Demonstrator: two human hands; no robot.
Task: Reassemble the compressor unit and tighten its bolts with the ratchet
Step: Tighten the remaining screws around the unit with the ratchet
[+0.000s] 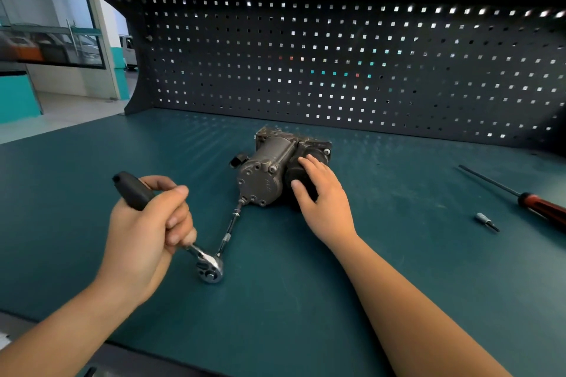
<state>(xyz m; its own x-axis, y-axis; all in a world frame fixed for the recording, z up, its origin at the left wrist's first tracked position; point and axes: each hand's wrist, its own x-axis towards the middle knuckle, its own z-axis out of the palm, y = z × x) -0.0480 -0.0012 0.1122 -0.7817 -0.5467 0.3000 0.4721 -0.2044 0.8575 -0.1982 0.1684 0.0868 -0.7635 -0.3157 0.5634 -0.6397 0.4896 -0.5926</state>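
Compressor: your grey cast-metal compressor unit [269, 168] lies on its side mid-way across the dark green tabletop [306, 300], round end cover facing you.
Left hand: your left hand [147, 229] has its fingers [177, 219] wrapped tight round the black handle of the chrome ratchet [209, 266]; handle tilts up and to the left, head is low, near the tabletop.
Extension: thin steel extension bar [231, 223] runs from the ratchet head up to the lower left edge of the end cover and meets it at a bolt point [243, 199].
Right hand: your right hand [321, 199] rests on the compressor's dark right-hand cylinder, fingers [309, 162] near straight, spread over it, gripping nothing.
Right side: red-and-black-handled screwdriver [533, 205] and a small silver bit [487, 221] lie well apart from the compressor.
Back: dark perforated steel pegboard [337, 64] stands behind the tabletop.
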